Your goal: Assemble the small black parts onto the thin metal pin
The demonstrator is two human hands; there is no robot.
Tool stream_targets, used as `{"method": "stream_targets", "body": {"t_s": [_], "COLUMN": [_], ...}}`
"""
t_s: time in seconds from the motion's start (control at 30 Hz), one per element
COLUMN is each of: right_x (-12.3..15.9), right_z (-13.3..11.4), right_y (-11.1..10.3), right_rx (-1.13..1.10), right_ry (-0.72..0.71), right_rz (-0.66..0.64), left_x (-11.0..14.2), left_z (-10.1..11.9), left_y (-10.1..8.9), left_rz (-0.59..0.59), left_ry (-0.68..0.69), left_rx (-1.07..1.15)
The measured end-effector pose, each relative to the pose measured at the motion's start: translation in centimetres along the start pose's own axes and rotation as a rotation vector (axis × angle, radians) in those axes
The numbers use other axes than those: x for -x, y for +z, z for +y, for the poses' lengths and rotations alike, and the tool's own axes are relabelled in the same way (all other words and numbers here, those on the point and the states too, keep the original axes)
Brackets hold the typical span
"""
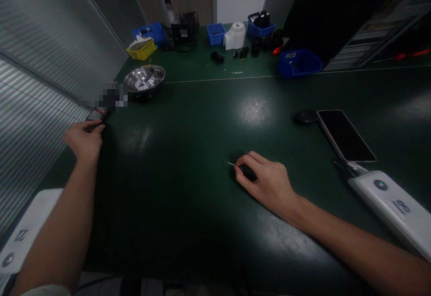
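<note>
My right hand (267, 181) is low over the middle of the green table (175, 188). Thumb and forefinger pinch a thin metal rod (229, 163), whose bright end points left; the rest is hidden by my fingers. At the left edge of the table, my left hand (84, 139) is closed on a thin dark object (96, 126), too dim to name. Just beyond it lie dark things beside a blurred-out patch. A steel bowl (158, 80) with white pieces in it stands farther up on the left.
To the right are a phone (346, 134), a black mouse (305, 117) and a white power bank (393, 206). Another white device (37, 211) lies under my left forearm. Along the back stand a yellow bin (143, 51), blue bins (299, 65) and a white housing (235, 37).
</note>
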State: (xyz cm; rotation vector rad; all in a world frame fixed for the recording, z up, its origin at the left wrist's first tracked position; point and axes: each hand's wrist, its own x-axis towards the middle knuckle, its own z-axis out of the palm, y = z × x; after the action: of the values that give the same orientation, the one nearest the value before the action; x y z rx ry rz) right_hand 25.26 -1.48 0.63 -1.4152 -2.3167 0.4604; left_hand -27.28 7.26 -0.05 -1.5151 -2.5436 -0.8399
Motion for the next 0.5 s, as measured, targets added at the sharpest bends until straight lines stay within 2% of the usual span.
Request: {"method": "stream_targets", "body": {"t_s": [0.1, 0.3, 0.5], "right_x": [-0.01, 0.02, 0.01], "right_z": [0.07, 0.09, -0.06], "right_y": [0.07, 0.08, -0.13], "right_rx": [-0.003, -0.016, -0.019], "right_ry": [-0.007, -0.017, -0.005], "right_rz": [0.005, 0.010, -0.010], "left_x": [0.07, 0.07, 0.48], "left_z": [0.19, 0.28, 0.42], "left_y": [-0.01, 0.11, 0.01], "left_rz": [0.045, 0.049, 0.054], "left_ry": [-0.030, -0.047, 0.007], "left_rx": [0.002, -0.003, -0.045]}}
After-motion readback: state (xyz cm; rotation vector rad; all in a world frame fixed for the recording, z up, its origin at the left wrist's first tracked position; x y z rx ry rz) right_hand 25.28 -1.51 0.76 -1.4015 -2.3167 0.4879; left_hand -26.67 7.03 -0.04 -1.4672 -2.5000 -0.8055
